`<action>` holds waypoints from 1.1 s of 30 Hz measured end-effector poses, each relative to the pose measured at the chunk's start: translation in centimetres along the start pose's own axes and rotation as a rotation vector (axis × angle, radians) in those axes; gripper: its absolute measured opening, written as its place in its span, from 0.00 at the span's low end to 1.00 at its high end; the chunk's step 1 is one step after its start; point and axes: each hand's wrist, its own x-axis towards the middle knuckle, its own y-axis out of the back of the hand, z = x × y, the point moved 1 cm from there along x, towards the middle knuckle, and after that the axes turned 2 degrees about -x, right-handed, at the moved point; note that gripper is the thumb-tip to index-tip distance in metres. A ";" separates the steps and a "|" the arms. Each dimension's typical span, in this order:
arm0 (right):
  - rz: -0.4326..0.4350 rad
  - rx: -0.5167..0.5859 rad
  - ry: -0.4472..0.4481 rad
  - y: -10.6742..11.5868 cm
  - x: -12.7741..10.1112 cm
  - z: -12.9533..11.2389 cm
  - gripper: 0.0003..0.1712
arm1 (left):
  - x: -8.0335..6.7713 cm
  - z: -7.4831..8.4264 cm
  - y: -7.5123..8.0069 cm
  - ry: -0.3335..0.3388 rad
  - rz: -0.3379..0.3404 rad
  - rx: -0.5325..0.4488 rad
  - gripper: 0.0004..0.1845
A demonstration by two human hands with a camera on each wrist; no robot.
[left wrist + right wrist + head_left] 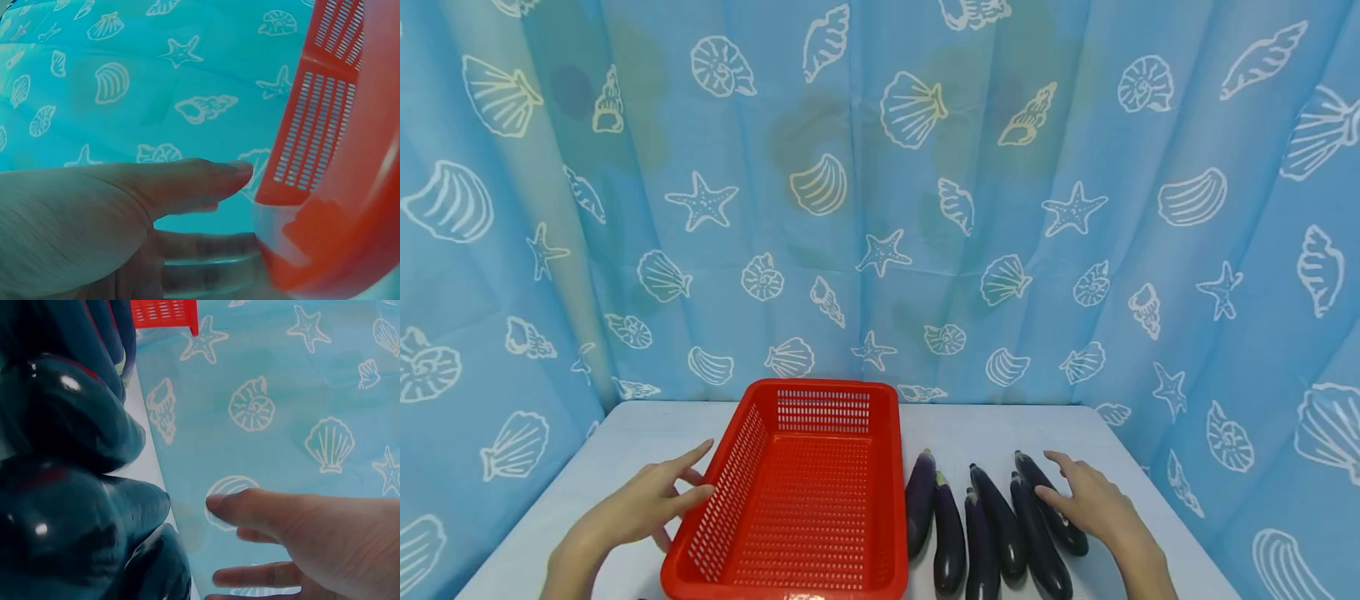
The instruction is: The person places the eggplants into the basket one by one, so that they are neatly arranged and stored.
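Note:
A red plastic basket with slotted walls stands on the white table, and nothing lies in it. My left hand is beside its left wall, fingers spread and gripping nothing; in the left wrist view the thumb points toward the basket. Whether any fingertip touches the wall I cannot tell. Several dark purple eggplants lie in a row to the right of the basket. Over the rightmost eggplant hovers my right hand, its fingers loosely extended and holding nothing. The right wrist view shows eggplants left of that hand.
The white table ends at a blue curtain printed with white shells and starfish, which encloses the back and both sides. A small dark object at the basket's lower left is mostly cut off by the head view's bottom edge.

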 end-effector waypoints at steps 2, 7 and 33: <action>-0.011 0.002 -0.002 -0.1 0.0 0.0 0.43 | 0.0 -0.1 0.1 -0.004 -0.016 -0.005 0.44; -0.038 0.006 -0.029 -0.4 0.0 0.1 0.40 | 0.2 0.0 0.1 0.046 -0.009 -0.001 0.41; -0.176 0.000 -0.189 -1.7 1.1 0.7 0.38 | 0.3 -0.3 -0.3 0.038 -0.040 -0.055 0.38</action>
